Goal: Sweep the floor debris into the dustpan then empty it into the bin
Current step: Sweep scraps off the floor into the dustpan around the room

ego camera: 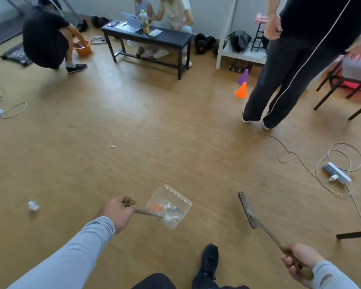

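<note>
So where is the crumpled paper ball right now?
In the head view, the paper ball lies on the floor at lower left, apart from the dustpan that the left hand holds by its handle.

Dustpan (169,207) left of broom (248,211), debris (167,208) inside it. Crumpled paper (33,205) on floor (154,122) far left. Power strip (337,172) right. Cones (241,91) beyond, before shelf (241,54).

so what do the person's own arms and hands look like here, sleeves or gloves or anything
Both arms wear long, light grey-blue sleeves of soft fabric that end at the wrists. The left hand and right hand are bare: no gloves show, and no rings or watch can be made out. The right sleeve's cuff shows a small dark mark or crease.
</note>
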Available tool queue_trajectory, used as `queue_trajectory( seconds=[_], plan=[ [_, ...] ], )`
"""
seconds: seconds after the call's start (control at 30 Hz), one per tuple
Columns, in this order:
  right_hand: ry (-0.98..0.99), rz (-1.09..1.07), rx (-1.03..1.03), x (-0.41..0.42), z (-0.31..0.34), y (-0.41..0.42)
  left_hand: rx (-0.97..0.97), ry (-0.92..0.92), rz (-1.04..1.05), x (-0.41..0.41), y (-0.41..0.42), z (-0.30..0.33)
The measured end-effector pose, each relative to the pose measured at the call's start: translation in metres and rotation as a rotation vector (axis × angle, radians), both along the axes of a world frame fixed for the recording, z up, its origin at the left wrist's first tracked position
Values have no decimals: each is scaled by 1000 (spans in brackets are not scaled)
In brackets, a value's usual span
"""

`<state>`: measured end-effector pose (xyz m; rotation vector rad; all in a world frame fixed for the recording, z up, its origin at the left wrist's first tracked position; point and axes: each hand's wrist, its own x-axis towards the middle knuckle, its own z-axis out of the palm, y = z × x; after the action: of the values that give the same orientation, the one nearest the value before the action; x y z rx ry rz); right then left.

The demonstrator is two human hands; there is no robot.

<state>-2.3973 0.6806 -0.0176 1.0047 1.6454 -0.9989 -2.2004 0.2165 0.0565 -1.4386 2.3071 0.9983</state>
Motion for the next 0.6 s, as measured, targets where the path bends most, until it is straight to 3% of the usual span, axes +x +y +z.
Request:
queue_trajectory(
  seconds=[0.23, 0.37, 0.6],
  plan=[
    [67, 114, 37, -52, -30, -64, -5, 24, 131, -39, -27, -2],
    [-25, 84, 7, -66, -36, -130, -28, 20, 162, -63, -60, -3],
    [-81, 26, -171, -112, -28, -207, -38, -3, 159, -108, -143, -11]
  ],
)
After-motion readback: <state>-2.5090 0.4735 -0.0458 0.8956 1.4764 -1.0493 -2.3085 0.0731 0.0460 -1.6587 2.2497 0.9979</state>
